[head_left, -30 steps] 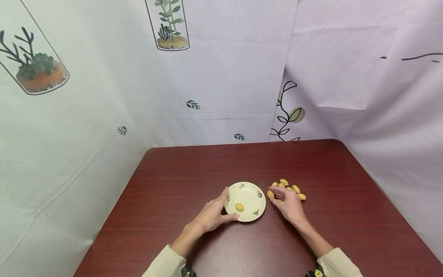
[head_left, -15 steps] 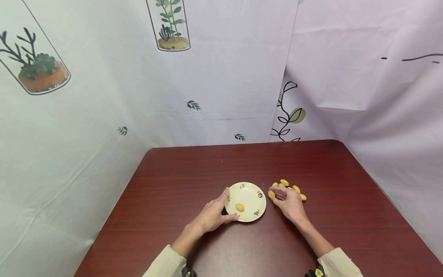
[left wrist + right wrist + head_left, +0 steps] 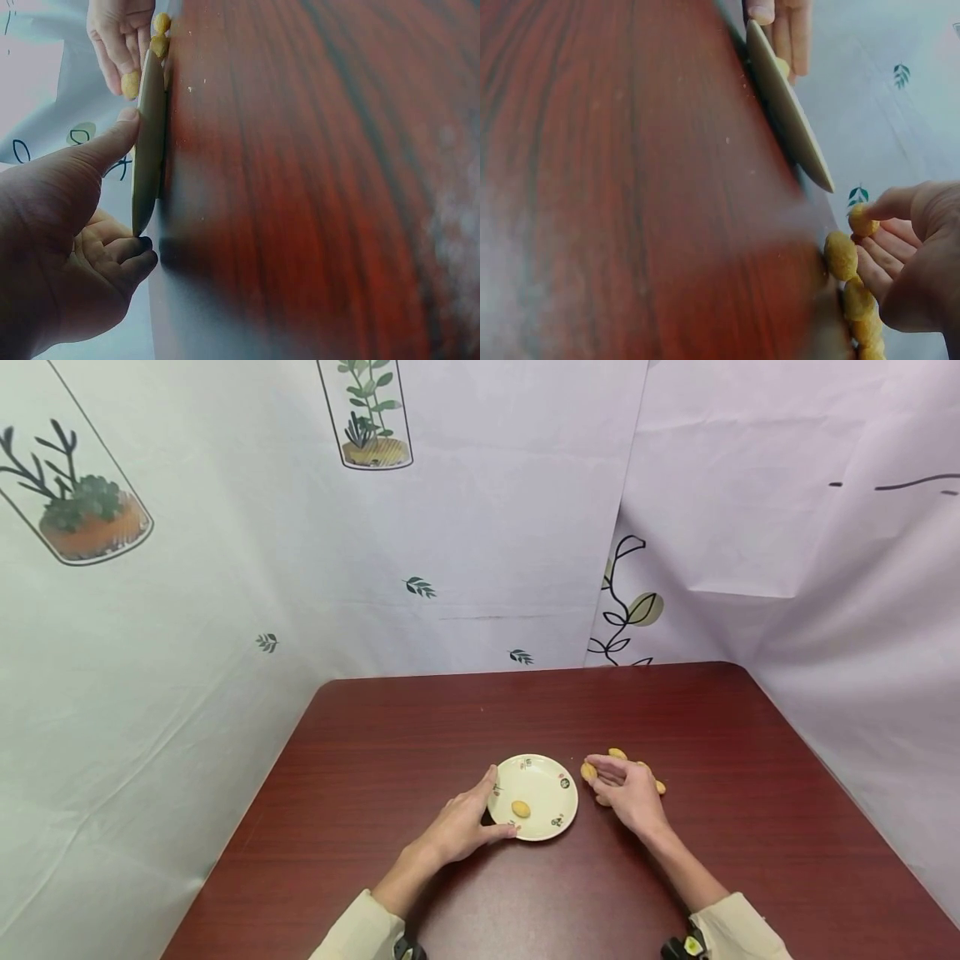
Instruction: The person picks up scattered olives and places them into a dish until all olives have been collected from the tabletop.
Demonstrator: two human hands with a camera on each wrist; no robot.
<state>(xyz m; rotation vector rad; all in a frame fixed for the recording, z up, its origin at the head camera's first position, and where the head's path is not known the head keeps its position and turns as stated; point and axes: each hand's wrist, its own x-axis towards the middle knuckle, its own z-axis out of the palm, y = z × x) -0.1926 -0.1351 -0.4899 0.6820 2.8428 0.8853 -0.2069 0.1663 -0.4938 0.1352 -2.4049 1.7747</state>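
My left hand (image 3: 461, 827) holds a round cream plate (image 3: 542, 797) by its left side, thumb at the near rim and fingers at the left rim. One yellow, oval, nut-like piece (image 3: 521, 809) lies on the plate, which has small printed motifs round its edge. Just right of the plate, my right hand (image 3: 633, 795) pinches another such nut (image 3: 862, 220) between thumb and fingers. In the right wrist view it is raised above the other nuts (image 3: 841, 255) on the table. From the head, my right hand partly hides that group.
Both hands are over a dark red wooden table (image 3: 390, 727) with rounded far corners. A pale cloth backdrop (image 3: 495, 527) with printed plants hangs behind the table and along its sides. Dark wrist bands (image 3: 684, 947) show at the pale sleeves.
My right hand has lifted slightly with the nut pinched in its fingertips, moving a little away from me and covering more of the group. My left hand and the plate stay in place.
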